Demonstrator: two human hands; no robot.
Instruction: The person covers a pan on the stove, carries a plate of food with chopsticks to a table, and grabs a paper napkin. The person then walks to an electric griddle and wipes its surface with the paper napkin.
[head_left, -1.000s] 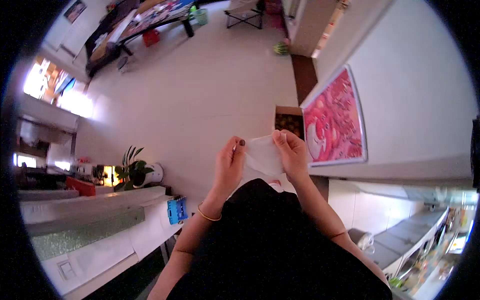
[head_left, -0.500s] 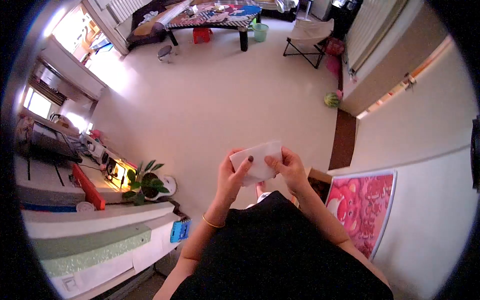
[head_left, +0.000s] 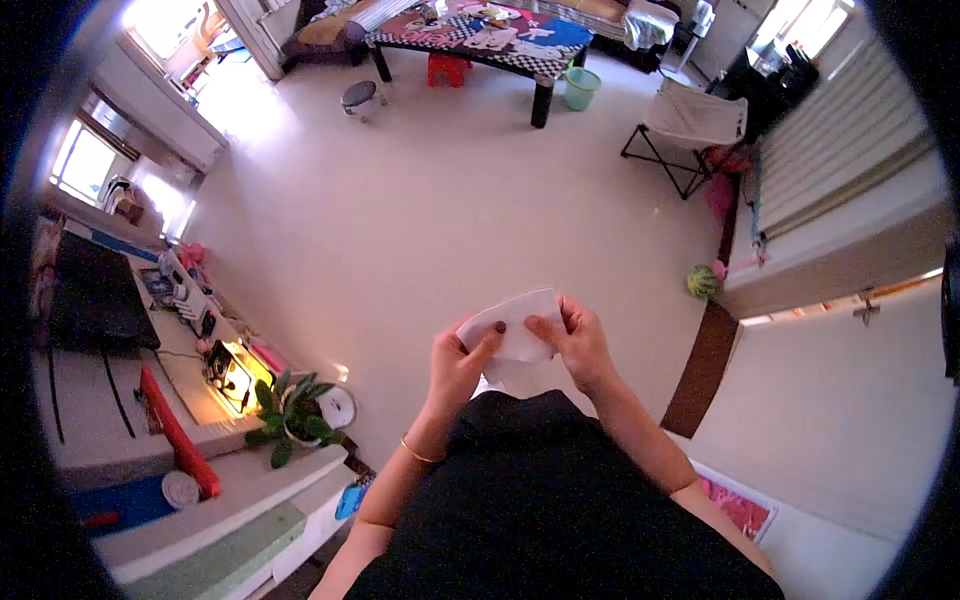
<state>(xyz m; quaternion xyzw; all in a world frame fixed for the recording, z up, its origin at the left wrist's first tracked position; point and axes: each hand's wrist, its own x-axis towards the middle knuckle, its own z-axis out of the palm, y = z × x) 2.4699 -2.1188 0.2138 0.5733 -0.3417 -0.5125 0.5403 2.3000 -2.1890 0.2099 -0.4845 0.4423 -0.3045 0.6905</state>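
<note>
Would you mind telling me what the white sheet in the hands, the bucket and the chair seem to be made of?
The sheet is probably paper or tissue, matte: it looks thin, plain and slightly creased. The bucket is likely smooth plastic, judging by its even, pale green wall. The chair appears to be matte fabric, sagging slightly over a thin dark frame, perhaps metal.

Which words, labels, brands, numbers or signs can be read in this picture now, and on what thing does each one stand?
None can be read with certainty.
Patterned tablecloth: possible lettering, too small and blurred to read.
Pink poster, lower right: only a part shows, and its marks are too blurred to read.
Held white sheet: no writing visible on the side that shows.
</note>
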